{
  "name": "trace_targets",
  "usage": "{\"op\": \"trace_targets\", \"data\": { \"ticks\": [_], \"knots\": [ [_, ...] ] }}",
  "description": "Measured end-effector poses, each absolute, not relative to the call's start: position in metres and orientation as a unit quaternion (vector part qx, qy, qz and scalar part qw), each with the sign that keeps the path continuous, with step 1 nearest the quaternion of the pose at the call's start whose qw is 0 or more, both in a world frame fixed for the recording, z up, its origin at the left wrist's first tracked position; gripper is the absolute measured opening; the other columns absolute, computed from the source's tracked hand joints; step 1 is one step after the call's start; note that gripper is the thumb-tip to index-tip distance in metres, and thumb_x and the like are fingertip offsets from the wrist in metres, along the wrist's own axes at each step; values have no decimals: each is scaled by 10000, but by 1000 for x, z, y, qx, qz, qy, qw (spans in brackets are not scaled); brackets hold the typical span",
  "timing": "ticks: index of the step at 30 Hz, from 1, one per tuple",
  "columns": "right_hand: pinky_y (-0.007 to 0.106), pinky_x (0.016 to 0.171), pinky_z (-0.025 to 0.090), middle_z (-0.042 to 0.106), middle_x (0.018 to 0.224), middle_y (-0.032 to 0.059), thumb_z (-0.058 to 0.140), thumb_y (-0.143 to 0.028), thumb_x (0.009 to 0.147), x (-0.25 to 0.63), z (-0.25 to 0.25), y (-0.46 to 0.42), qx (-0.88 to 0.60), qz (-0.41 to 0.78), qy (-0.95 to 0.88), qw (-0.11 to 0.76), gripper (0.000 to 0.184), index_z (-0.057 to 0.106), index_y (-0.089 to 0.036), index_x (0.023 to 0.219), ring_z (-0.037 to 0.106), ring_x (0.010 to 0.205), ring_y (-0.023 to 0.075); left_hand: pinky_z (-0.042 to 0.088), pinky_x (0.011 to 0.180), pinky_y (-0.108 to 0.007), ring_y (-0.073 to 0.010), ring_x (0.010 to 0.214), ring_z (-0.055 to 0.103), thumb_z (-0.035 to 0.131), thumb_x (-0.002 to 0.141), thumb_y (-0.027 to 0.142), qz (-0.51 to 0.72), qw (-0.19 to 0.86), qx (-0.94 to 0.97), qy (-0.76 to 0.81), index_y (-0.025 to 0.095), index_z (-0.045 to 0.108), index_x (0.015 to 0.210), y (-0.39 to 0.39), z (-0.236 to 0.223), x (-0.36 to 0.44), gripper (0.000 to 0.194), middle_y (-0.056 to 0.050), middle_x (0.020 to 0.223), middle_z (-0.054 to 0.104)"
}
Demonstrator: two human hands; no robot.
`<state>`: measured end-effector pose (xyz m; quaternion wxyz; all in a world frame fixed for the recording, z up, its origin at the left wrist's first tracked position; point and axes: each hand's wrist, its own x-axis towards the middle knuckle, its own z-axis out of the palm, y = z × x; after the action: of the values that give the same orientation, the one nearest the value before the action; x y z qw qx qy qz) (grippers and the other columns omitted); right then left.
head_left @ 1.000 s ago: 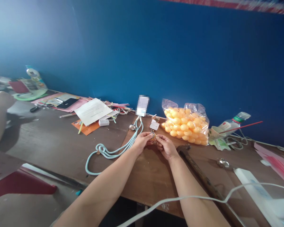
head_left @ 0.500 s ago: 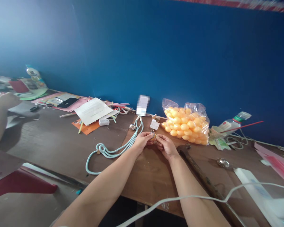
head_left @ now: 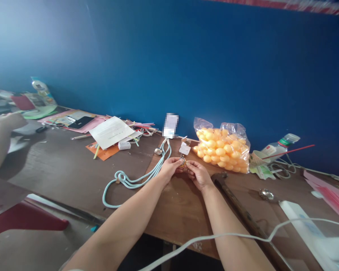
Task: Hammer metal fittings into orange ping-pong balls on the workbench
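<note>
My left hand (head_left: 170,168) and my right hand (head_left: 197,174) meet over a wooden board (head_left: 177,203) on the table, fingers pinched together on a small yellowish metal piece (head_left: 183,162). A white tag (head_left: 184,149) sits just above that piece. A pale green cord (head_left: 135,177) runs from behind my left hand and coils on the table to the left. A clear bag of orange balls (head_left: 222,148) lies just behind my right hand.
A hammer with a wooden handle (head_left: 237,205) lies right of my right wrist. Papers (head_left: 110,131) and pens litter the back left. A plastic bottle (head_left: 279,146), a metal strainer (head_left: 266,194) and a white cable (head_left: 243,236) are on the right. Another person's arm (head_left: 0,135) shows at far left.
My hands stay pinched on the small piece with almost no shift. The other person's arm at far left has moved a little leftward and away.
</note>
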<state>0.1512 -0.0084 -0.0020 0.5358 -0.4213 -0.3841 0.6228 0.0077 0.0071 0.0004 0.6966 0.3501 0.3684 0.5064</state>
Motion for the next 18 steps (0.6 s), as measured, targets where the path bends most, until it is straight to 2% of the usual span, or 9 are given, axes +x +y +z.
{"op": "trace_targets", "data": {
  "ticks": [18],
  "knots": [
    [189,387,209,585,635,-20,832,-363,589,150,-7,-5,-437,608,-401,527,291,663,-170,727,345,457,37,496,552,-197,-91,586,607,756,728,242,512,682,354,385,95,681,848,8,-6,8,204,-56,734,673]
  ]
}}
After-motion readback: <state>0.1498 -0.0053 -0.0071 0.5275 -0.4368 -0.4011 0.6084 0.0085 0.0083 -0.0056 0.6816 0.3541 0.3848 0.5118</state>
